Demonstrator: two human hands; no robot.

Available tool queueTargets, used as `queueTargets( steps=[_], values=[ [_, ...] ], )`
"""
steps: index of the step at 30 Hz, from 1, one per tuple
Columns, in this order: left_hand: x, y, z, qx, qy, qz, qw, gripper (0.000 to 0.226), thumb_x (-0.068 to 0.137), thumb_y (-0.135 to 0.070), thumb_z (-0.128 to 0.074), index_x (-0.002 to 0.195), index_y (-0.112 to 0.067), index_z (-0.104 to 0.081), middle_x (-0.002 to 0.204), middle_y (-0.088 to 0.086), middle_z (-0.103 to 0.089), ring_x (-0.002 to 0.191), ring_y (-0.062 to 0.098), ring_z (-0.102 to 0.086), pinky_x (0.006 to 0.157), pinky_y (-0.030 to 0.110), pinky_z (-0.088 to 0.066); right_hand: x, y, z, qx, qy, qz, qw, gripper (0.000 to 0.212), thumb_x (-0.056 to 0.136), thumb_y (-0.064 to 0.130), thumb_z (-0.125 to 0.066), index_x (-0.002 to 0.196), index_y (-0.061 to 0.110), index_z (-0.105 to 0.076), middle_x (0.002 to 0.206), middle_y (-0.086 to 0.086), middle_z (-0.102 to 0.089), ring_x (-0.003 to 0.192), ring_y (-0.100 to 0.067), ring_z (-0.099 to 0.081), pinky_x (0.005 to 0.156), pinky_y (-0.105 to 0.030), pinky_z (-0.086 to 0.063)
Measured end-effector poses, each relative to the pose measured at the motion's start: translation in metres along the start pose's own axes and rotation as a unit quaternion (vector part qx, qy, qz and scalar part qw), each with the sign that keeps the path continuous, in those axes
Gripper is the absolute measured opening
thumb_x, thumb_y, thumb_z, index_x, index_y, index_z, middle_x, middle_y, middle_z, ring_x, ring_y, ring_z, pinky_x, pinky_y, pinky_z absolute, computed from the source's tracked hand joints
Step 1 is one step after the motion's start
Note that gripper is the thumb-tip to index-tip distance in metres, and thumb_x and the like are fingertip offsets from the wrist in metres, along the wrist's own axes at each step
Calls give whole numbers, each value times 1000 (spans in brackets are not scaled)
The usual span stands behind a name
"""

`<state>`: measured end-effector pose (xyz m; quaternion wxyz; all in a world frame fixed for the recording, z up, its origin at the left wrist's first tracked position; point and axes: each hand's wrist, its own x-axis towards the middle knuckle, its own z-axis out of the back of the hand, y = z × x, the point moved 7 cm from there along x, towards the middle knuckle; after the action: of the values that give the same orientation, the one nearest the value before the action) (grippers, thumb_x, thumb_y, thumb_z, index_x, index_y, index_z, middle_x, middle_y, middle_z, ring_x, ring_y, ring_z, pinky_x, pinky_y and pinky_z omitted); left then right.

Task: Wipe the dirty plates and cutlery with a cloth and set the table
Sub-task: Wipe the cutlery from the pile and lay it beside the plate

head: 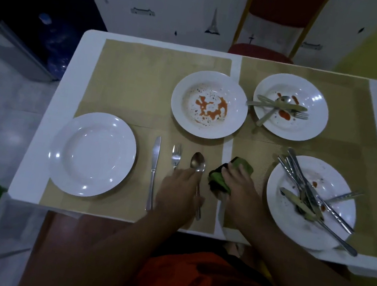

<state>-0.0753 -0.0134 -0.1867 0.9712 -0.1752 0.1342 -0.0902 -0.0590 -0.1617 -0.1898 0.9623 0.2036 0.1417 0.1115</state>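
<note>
Setting down the wiped spoon to finish the first place.

The plain steel spoon (198, 162) lay third in the row right of the clean white deep plate (92, 154), past the steel knife (154, 162) and steel fork (176, 157). Its long axis ran parallel to theirs, bowl pointing away from the person. The left hand (179, 188) covered its handle, fingers together; whether they pinched it I could not tell. Farther right of that plate, the right hand (238, 182) clutched a green folded cloth (218, 179), fingers curled over it. The next move likely called for releasing the spoon and bringing the cloth to a sauce-stained white plate (209, 104).
</note>
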Motion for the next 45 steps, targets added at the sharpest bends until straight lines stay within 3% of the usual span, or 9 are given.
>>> queueTargets(
  steps=[2,3,6,11,16,19,26,33,45],
  values=[
    [0,1,-18,49,68,-21,996,87,87,-53,-64,155,-16,-26,162,5,-29,149,26,-25,115,41,-31,-4,-4,-10,-18,24,-7,1000,76,82,-1,-59,149,17,-27,156,-7,-22,145,-32,-9,115,-37,-15],
    [-1,3,-26,70,95,-26,993,93,89,-56,-60,158,-13,-14,167,8,-14,153,28,-11,121,43,-22,-7,-6,-12,-17,27,-13,999,80,80,-4,-58,149,20,-26,156,-7,-22,145,-33,-9,113,-39,-20],
    [-1,10,-38,92,122,-45,987,94,94,-57,-50,159,-11,-1,168,10,2,154,29,5,125,45,-11,-14,-10,-18,-32,27,-1,999,87,70,-4,-67,146,17,-33,152,-13,-30,141,-38,-19,108,-46,-30],
    [0,8,-36,98,128,-66,985,86,96,-49,-45,159,-12,0,168,9,5,154,26,8,125,44,-5,-15,-14,-26,-72,41,11,997,89,56,-2,-78,139,11,-45,143,-19,-44,132,-44,-37,102,-49,-35],
    [1,4,-33,98,120,-67,986,84,95,-44,-44,160,-11,-2,168,9,2,155,26,6,125,44,-5,-15,-14,-23,-41,20,10,999,74,75,7,-66,143,15,-39,152,-14,-32,140,-38,-23,111,-44,-22],
    [1,2,-31,95,116,-68,986,83,95,-41,-44,160,-11,-2,168,9,2,155,26,6,125,44,-6,-16,-14,-23,-34,12,7,999,69,81,12,-64,144,16,-38,153,-11,-31,141,-35,-22,112,-41,-21],
    [2,0,-31,91,121,-58,987,79,98,-40,-41,159,-13,1,168,9,5,154,26,10,125,45,-3,-16,-14,-24,-32,27,-5,999,80,78,0,-66,147,20,-30,156,-7,-21,145,-30,-12,112,-39,-23],
    [2,1,-31,92,127,-55,986,78,100,-42,-40,159,-12,1,168,10,5,154,27,10,125,46,-5,-12,-17,-21,17,11,-26,999,66,85,-3,-57,144,19,-37,154,-6,-26,144,-32,-16,112,-41,-23],
    [3,-14,-20,73,122,-45,989,85,99,-44,-46,159,-13,5,167,7,11,153,25,15,120,40,7,-11,-23,-12,82,-3,-59,995,70,83,-7,-54,144,22,-37,153,-3,-30,143,-26,-19,111,-36,-21]
  ],
)
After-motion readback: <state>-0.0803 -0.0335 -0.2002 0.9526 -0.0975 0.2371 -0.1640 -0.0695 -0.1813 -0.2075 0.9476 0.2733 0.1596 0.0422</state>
